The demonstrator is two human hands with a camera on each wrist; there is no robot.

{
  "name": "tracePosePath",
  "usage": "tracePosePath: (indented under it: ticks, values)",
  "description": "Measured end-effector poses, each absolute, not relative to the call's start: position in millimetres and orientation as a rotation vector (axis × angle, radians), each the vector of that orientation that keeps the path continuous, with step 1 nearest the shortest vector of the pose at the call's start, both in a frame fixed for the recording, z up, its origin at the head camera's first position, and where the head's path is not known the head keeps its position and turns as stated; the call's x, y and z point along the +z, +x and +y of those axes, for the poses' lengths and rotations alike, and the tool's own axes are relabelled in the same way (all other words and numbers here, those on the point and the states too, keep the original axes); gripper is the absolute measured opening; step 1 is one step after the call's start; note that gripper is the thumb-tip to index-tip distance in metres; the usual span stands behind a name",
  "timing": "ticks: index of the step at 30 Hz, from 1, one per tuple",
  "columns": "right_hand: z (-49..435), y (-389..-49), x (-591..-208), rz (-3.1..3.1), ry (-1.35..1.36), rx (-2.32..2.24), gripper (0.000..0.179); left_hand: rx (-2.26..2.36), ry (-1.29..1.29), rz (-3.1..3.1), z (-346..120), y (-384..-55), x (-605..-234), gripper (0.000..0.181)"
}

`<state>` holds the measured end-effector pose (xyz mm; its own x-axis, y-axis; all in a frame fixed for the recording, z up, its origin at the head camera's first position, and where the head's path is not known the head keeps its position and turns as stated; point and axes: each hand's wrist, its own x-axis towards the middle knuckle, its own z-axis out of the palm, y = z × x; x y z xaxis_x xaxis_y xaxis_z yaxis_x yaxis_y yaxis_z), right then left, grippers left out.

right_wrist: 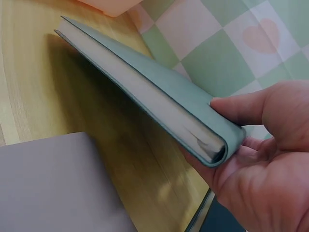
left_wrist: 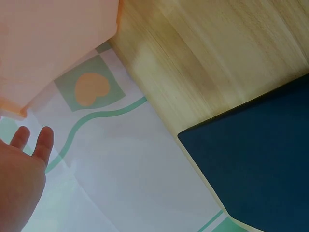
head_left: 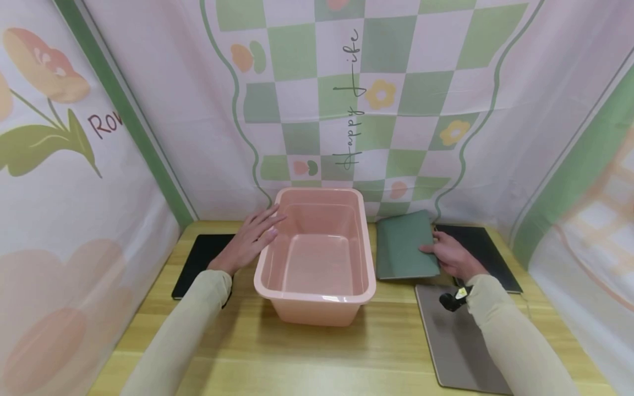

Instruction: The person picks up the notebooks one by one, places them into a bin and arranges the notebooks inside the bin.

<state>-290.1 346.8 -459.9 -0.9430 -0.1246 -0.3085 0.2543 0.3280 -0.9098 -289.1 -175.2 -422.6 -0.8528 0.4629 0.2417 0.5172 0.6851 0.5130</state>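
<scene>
A green hardcover notebook [head_left: 405, 247] is held tilted by my right hand [head_left: 453, 254], just right of the pink plastic tub [head_left: 317, 311]. In the right wrist view, the thumb presses on the cover of the notebook [right_wrist: 164, 82] near its spine while the other fingers go underneath; a shadow falls on the wood below it. My left hand [head_left: 247, 242] is at the tub's left rim, fingers extended over the edge. Only part of that hand [left_wrist: 21, 179] shows in the left wrist view, beside the tub wall. Inside, the tub holds nothing.
A dark notebook [head_left: 200, 264] lies left of the tub, partly behind the left forearm. Another dark notebook [head_left: 487, 256] lies at the right, beyond the right hand. Nearer me is a grey-brown notebook [head_left: 451, 352], partly under the right forearm. A patterned curtain [head_left: 342, 99] backs the wooden table [head_left: 317, 363].
</scene>
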Motion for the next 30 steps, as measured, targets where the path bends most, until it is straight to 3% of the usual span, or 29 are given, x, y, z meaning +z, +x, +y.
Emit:
tracePosePath:
  ticks: [30]
  values:
    - [355, -277, -425, 2.22, 0.032, -1.759, 0.083, -0.941, -0.806, -2.787, -175, -289, -425, 0.047]
